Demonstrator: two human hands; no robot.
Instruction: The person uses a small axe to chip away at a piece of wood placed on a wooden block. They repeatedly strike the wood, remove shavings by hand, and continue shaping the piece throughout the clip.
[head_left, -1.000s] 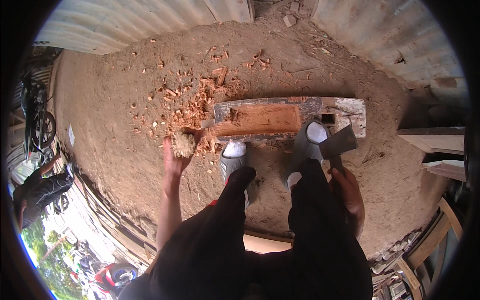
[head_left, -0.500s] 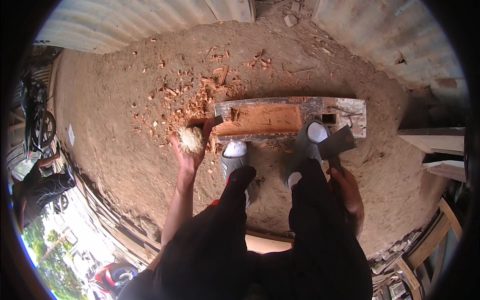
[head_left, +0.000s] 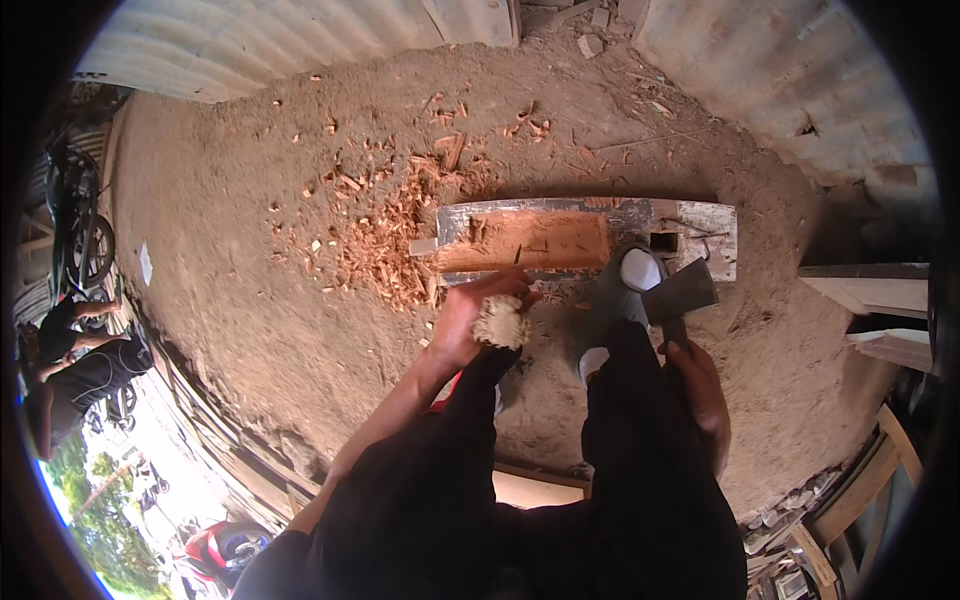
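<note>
My left hand (head_left: pixel 468 312) is closed round a chisel; its frayed pale handle end (head_left: pixel 501 322) faces up. The thin dark chisel tip (head_left: pixel 518 256) shows beyond my fingers, over the near side of the hollow in a wooden beam (head_left: pixel 690 215). I cannot tell whether it touches the wood. The beam has worn, dark-and-white paint, a long reddish trough and a small square hole at the right. By my right knee, my right hand (head_left: pixel 697 385) grips the handle of a hatchet-like tool with a flat dark head (head_left: pixel 681 296), held apart from the beam.
Reddish wood chips (head_left: pixel 405 225) litter the dirt floor left of and beyond the beam. My right shoe (head_left: pixel 640 270) is against its near edge. Corrugated sheets (head_left: pixel 280 45) stand at the back. Stacked boards (head_left: pixel 870 290) lie right. A person (head_left: pixel 85 385) and motorbikes (head_left: pixel 85 235) are far left.
My left hand with the chisel has moved right and nearer, from the beam's left end to the near edge of its trough. My right hand and its tool have barely shifted.
</note>
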